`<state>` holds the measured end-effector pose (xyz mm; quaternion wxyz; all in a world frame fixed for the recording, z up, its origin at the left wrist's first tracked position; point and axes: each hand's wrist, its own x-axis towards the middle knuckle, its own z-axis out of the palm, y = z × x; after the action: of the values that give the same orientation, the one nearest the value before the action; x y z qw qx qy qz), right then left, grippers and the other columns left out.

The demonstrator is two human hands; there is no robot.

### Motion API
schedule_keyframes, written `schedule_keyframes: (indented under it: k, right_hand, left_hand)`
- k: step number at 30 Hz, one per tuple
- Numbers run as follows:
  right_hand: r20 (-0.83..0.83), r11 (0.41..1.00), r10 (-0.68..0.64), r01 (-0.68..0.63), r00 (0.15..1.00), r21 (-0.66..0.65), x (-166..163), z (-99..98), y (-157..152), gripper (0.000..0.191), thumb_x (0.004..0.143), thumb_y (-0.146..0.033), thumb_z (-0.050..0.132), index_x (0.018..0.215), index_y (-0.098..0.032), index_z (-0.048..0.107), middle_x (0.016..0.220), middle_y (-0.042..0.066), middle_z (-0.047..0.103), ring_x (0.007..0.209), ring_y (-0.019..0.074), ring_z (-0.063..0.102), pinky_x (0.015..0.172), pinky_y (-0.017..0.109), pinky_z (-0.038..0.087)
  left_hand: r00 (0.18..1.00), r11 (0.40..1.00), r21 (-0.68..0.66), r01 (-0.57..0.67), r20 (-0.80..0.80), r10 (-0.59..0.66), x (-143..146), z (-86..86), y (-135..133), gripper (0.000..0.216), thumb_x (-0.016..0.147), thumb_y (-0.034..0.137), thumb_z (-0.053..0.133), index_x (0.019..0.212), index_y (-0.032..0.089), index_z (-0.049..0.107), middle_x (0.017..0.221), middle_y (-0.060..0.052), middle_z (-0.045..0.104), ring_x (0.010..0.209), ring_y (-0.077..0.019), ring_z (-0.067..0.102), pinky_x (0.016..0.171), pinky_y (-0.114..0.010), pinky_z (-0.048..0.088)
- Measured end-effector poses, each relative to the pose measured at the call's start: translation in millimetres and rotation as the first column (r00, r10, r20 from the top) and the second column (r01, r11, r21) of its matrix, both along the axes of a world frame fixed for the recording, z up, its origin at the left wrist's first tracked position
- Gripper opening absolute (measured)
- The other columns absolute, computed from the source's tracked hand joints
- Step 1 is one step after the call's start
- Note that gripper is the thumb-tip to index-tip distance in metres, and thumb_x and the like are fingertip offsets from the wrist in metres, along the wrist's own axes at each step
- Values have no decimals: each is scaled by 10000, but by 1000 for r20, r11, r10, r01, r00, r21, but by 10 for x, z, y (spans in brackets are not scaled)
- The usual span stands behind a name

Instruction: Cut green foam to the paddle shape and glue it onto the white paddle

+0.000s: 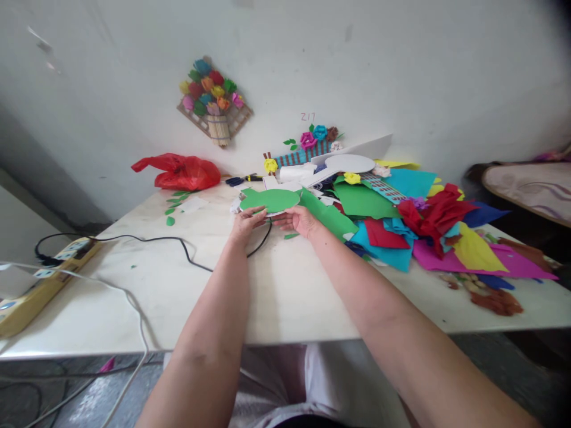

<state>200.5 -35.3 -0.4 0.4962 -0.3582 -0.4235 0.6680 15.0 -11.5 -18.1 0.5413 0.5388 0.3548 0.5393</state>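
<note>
Both hands hold a round green paper cutout (270, 200) with a white backing, lifted slightly over the white table (285, 285). My left hand (246, 223) grips its near left edge with fingers curled under it. On the near right edge my right hand (298, 219) pinches the cutout, thumb on top. A black cable (187, 249) runs beneath the hands.
A heap of coloured paper sheets (414, 226) fills the table's right side. A red plastic bag (182, 172), scissors (243, 179) and green leaf scraps (173, 205) lie at the back left. A power strip (40, 279) sits at the left edge. A paper flower basket (214, 98) hangs on the wall.
</note>
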Motion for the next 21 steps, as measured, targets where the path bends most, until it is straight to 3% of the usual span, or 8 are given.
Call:
schedule_keyframes:
  k: [13,21]
  right_hand:
    - [89,1000,13,-13,996,2,-15,0,13,241,830,-143,431,799,-92,665,807,131,740,661,183,691,576,280,515]
    - [130,998,-9,0,992,63,-61,9,-30,103,789,-177,599,859,-139,662,794,82,741,636,164,690,555,251,516]
  left_hand:
    - [1000,999,20,-31,-5,31,9,13,-16,527,529,461,816,930,130,733,853,-81,703,795,-212,651,790,-340,516]
    - [999,999,5,-32,3,32,32,49,-46,508,523,453,824,911,137,736,855,-81,706,815,-225,656,786,-340,509]
